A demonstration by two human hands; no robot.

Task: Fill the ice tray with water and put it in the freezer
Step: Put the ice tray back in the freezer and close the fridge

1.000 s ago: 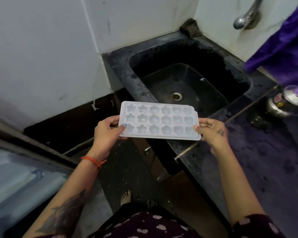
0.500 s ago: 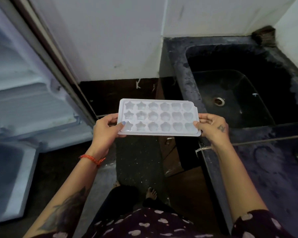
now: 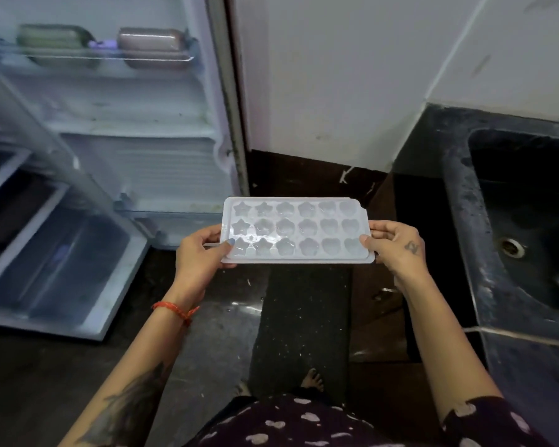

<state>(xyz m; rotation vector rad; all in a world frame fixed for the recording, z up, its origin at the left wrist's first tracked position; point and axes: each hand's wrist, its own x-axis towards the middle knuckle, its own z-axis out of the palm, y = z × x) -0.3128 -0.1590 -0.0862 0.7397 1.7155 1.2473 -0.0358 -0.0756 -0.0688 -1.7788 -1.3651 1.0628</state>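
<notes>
Two hands hold a white ice tray (image 3: 296, 230) level in the air, one at each short end. The left hand (image 3: 200, 258) grips the left end, its thumb lying over the tray's top by the nearest star-shaped pocket and its fingers (image 3: 207, 235) curled under the edge. The right hand (image 3: 397, 245) grips the right end the same way, thumb on the rim and fingers (image 3: 384, 225) wrapped round the side. An orange thread bracelet (image 3: 175, 311) sits on the left wrist, and a small tattoo marks the back of the right hand.

The tray has three rows of pockets, stars toward the left fingers, rounder flower and heart shapes toward the right. A wet sheen shows on some pockets near the left thumb; how full they are cannot be told.

Beyond and to the left of the left fingers stands an open fridge (image 3: 136, 130), its inside pale and blurred, with two covered containers (image 3: 152, 46) on a high glass shelf (image 3: 88, 56). Lower down and further left of that hand is the open fridge door (image 3: 55, 262) with its bins. To the right of the right fingers, well apart from them, is a dark stone sink (image 3: 465, 195) with a metal drain (image 3: 510, 247), set into a dark counter (image 3: 530, 366). Below the tray lie a dark mat (image 3: 300, 324) on the floor and the toes of a bare foot (image 3: 312, 380).
</notes>
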